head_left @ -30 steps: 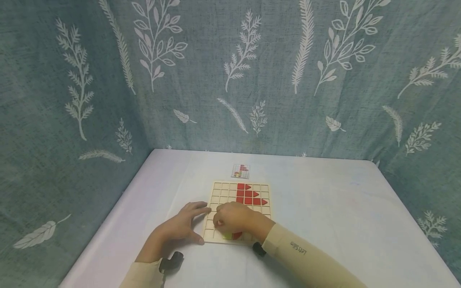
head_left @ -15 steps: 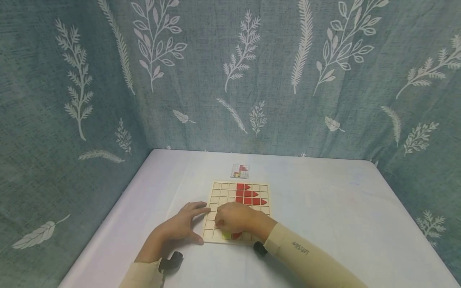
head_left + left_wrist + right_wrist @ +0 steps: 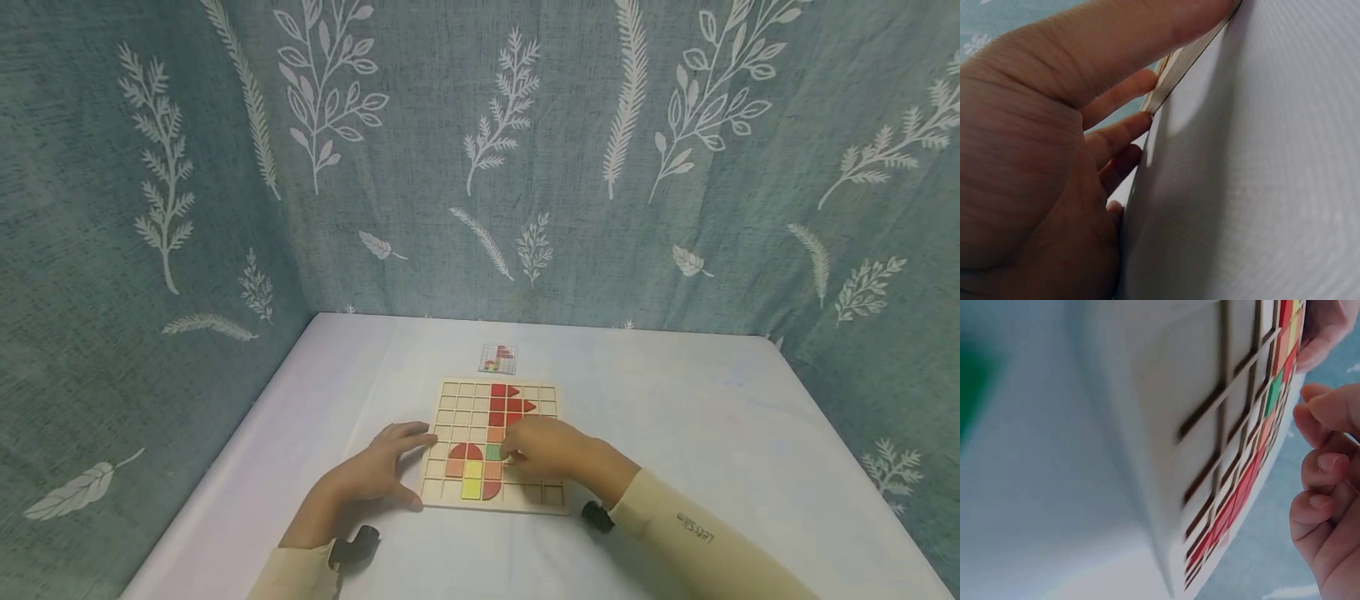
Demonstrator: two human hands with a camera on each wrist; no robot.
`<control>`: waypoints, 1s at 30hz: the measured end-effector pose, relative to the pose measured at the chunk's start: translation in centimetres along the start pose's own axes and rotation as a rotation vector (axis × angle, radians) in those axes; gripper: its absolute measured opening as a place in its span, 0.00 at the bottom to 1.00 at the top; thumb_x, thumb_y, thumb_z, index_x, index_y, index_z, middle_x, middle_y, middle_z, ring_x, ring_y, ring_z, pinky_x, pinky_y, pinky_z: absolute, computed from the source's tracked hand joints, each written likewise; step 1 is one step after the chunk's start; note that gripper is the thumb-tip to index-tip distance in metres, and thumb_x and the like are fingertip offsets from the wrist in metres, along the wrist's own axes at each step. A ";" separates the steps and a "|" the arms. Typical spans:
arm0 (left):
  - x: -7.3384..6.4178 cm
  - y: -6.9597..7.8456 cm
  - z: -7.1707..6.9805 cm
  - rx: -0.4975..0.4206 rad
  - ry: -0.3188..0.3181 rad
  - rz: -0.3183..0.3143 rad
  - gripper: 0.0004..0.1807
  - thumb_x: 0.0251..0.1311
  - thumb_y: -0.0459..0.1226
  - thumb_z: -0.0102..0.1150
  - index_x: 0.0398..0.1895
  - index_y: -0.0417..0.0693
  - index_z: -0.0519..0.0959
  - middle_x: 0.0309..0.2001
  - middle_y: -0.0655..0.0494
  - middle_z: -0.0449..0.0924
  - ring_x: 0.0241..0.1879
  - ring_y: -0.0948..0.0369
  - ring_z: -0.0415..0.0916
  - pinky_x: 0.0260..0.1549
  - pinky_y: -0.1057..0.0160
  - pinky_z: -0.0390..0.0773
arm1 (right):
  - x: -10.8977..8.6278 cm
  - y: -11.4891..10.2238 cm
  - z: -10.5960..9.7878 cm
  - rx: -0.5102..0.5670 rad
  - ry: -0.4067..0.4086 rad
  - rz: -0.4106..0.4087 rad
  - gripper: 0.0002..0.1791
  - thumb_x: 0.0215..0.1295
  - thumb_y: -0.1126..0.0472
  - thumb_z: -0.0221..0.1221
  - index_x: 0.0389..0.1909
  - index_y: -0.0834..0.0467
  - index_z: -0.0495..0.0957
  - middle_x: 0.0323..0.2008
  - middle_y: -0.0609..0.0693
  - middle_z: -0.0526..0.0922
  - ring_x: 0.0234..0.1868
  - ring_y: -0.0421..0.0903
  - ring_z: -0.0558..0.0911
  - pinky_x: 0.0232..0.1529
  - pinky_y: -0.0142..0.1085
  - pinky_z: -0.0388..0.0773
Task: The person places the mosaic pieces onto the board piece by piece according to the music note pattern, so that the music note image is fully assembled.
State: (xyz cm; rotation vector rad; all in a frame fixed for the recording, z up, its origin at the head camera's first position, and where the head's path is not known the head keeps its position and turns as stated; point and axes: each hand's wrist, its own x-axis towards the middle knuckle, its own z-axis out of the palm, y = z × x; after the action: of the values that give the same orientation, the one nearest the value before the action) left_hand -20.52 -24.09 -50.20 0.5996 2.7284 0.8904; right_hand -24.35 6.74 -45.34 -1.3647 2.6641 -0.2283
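A pale wooden grid board (image 3: 451, 420) lies on the table, with coloured tiles in its cells. Stepped rows of red tiles (image 3: 497, 405) run near its far side. Toward the near side, two rounded red tiles (image 3: 466, 451) form a dome beside yellow tiles (image 3: 472, 481) and orange ones. My left hand (image 3: 378, 468) spreads along the board's left edge, fingertips and thumb touching it. My right hand (image 3: 547, 450) hovers just right of a green tile (image 3: 492, 452). In the right wrist view its fingers (image 3: 1325, 464) are curled, thumb and index together, with no tile visible between them.
A small card (image 3: 498, 359) printed with a coloured grid pattern lies beyond the board. White cloth covers the table (image 3: 675, 417). A leaf-patterned curtain (image 3: 420, 167) rises behind it and at both sides. A blurred green shape (image 3: 977, 390) shows in the right wrist view.
My right hand has moved to the right across the board, uncovering the dome, orange and green tiles, and now covers part of the red rows. My left hand stays at the board's edge.
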 end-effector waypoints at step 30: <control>0.0 -0.2 0.1 0.003 0.007 0.033 0.57 0.25 0.57 0.79 0.69 0.56 0.69 0.72 0.51 0.56 0.71 0.46 0.49 0.65 0.38 0.55 | -11.6 3.7 1.0 0.200 -0.101 0.177 0.07 0.48 0.53 0.70 0.26 0.44 0.81 0.25 0.30 0.75 0.30 0.33 0.73 0.37 0.35 0.76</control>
State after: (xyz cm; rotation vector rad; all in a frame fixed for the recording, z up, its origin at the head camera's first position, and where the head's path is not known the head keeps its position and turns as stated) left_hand -20.60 -24.16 -50.37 0.6454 2.7342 0.8981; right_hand -20.37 18.19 -46.43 -1.0471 2.5781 -0.3826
